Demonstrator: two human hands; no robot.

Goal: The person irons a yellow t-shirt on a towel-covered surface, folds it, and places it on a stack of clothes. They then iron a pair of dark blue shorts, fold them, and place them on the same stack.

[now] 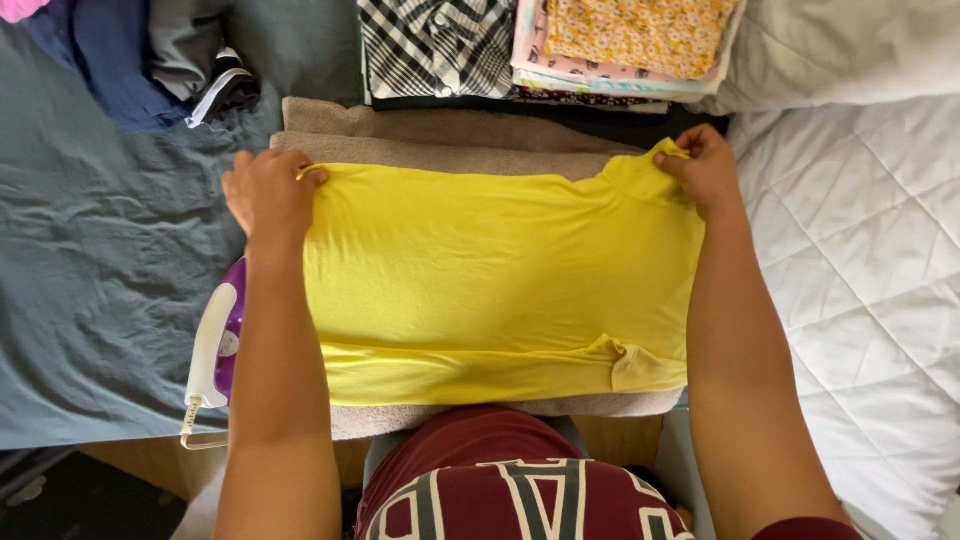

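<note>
Yellow shirt (490,290) lies flat on the towel (440,135), left hand (268,192) pinching its ten o'clock corner, right hand (703,168) pinching two o'clock. Iron (215,345) sits at nine o'clock beside the left forearm; a careless elbow could knock it.

The iron (216,345) sat partly hidden under the left hand's (265,190) arm. The towel (440,140) was mostly covered by the yellow shirt (480,290) between both hands. Past the right hand (705,170), the folded clothes (560,45) were cut off by the top edge.
</note>
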